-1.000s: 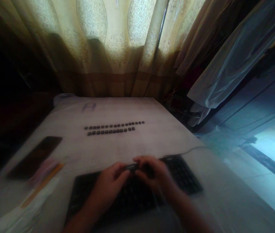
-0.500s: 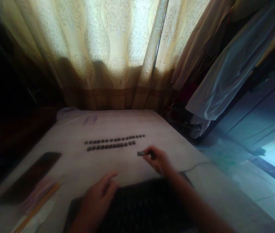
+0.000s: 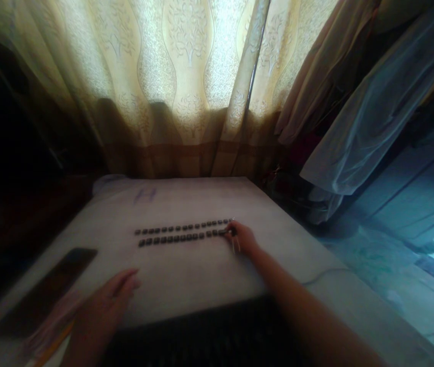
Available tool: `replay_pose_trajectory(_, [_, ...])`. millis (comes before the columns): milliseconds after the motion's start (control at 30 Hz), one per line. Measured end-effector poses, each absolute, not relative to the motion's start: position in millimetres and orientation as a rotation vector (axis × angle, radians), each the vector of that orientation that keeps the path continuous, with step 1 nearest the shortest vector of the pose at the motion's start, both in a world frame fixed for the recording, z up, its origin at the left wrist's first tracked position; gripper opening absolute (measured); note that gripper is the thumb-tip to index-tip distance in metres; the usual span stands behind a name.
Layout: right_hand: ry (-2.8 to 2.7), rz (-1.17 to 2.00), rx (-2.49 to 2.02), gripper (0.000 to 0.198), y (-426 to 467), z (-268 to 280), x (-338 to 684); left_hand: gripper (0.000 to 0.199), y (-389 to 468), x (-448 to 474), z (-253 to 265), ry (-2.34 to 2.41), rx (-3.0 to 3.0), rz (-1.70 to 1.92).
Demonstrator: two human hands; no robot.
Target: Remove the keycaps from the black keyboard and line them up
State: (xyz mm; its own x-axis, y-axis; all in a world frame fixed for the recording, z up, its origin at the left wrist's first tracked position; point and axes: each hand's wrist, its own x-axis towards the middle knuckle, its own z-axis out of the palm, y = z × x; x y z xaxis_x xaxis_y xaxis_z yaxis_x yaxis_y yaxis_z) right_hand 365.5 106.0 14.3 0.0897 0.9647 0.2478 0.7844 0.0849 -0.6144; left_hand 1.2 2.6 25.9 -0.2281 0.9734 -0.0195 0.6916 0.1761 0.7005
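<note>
Two rows of small black keycaps run across the white tabletop, the back row [image 3: 177, 228] and the front row [image 3: 176, 238]. At the right end of the front row, my right hand [image 3: 243, 238] pinches a wider dark keycap [image 3: 222, 232] between thumb and fingers, close beside the last cap. My left hand [image 3: 111, 295] hovers over the near left part of the table, holding nothing, its fingers loosely stretched and slightly blurred. In front of me lies a black keyboard [image 3: 201, 331], dark and blurred, partly covered by my right forearm.
A dark phone-like slab [image 3: 48, 288] lies at the left, with a pinkish cloth [image 3: 54, 318] and an orange stick [image 3: 54, 344] near it. A thin cable [image 3: 326, 275] crosses the right side. Curtains [image 3: 186, 102] hang behind the table; clothes [image 3: 347, 142] hang at the right.
My right hand has carried the keycap forward to the end of the front row. My left hand has moved left, away from the keyboard. The view has shifted slightly.
</note>
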Motion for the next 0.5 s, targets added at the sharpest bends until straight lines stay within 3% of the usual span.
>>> replay_pose_trajectory(500, [-1.749,0.394,-1.697,0.007,113,3,371,0.044,8,-4,7,1.967,1.526,0.879])
